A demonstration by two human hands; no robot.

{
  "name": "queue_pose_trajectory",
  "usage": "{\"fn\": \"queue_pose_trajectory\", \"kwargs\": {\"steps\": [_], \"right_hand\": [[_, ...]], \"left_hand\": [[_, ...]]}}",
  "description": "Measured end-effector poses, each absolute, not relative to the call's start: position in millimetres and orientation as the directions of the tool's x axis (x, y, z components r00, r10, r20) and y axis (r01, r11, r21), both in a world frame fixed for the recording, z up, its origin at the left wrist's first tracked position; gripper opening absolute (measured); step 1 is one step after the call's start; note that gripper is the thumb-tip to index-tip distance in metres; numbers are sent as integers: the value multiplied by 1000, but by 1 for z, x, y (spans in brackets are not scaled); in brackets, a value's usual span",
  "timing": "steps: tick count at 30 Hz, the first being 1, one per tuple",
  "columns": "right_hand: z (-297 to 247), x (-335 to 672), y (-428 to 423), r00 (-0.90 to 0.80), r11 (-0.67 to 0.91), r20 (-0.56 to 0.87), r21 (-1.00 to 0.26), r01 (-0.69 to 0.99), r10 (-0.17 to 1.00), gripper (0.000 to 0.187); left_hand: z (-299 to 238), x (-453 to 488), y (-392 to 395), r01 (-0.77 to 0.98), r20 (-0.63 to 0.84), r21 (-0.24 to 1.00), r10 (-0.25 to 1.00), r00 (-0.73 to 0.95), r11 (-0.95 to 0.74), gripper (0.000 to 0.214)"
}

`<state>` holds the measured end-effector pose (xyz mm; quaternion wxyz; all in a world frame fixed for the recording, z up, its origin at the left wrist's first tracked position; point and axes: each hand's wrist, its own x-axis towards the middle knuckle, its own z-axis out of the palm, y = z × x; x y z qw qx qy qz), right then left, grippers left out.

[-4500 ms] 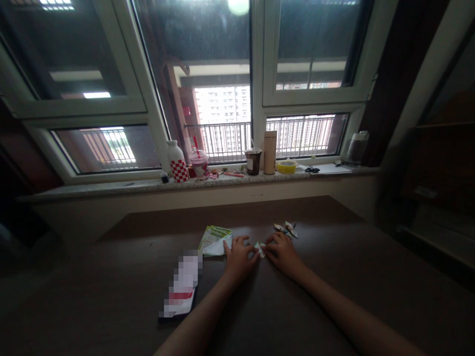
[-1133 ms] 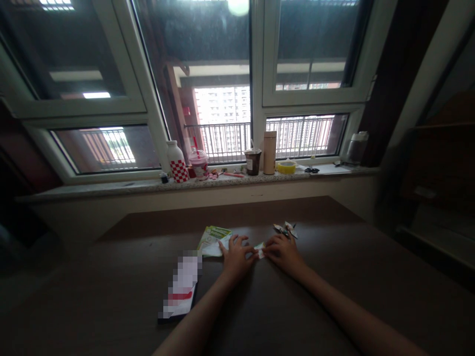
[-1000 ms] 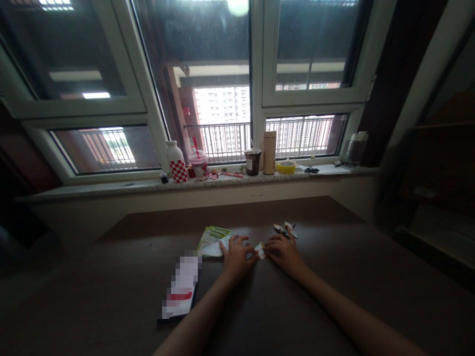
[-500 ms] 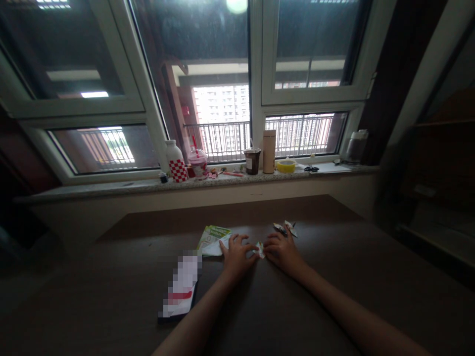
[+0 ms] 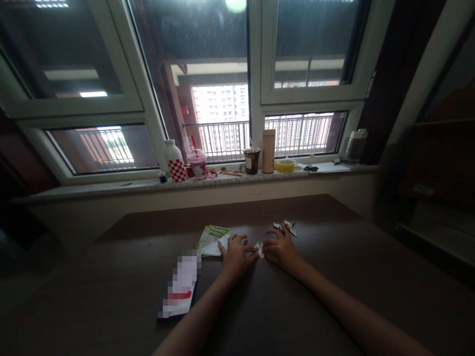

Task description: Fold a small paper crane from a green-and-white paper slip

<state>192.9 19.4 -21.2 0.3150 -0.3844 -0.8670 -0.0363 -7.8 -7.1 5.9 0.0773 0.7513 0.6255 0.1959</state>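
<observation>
A small folded piece of paper (image 5: 259, 250), white with green marks, is between my two hands on the brown table (image 5: 304, 316). My left hand (image 5: 237, 258) has its fingertips on the paper's left side. From the right, the bent fingers of my right hand (image 5: 284, 251) pinch its other edge. Beside my left hand's thumb lie green-and-white printed sheets (image 5: 211, 238). Just past my right hand's fingers sit folded paper pieces (image 5: 290, 227), white with dark parts, partly covered by that hand.
A dark-edged flat item (image 5: 181, 289) with a blurred top lies left of my left forearm. On the windowsill stand a checkered bottle (image 5: 177, 165), a pink drink cup (image 5: 197, 165), a brown cup (image 5: 252, 162), a tan flask (image 5: 268, 151), yellow tape (image 5: 286, 165) and black scissors (image 5: 310, 168).
My right hand's fingers have shifted slightly around the small folded paper, and the paper has turned a little. My left hand has hardly moved.
</observation>
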Motion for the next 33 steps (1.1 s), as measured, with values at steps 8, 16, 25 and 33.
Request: {"fn": "queue_pose_trajectory", "kwargs": {"steps": [8,16,25,33], "right_hand": [[-23,193,20,-507,714,587,-183,676,630,9],[-25,193,22,-518,718,596,-147,681,614,9],[-24,193,21,-530,719,566,-171,673,631,9],[-19,191,18,-509,697,541,-221,682,670,9]], "left_hand": [[9,-8,-8,913,185,352,972,147,-205,17],[7,-8,-6,906,187,369,971,148,-209,16],[7,-8,-6,908,184,364,972,150,-209,16],[8,-8,-7,905,189,369,970,151,-213,15]]}}
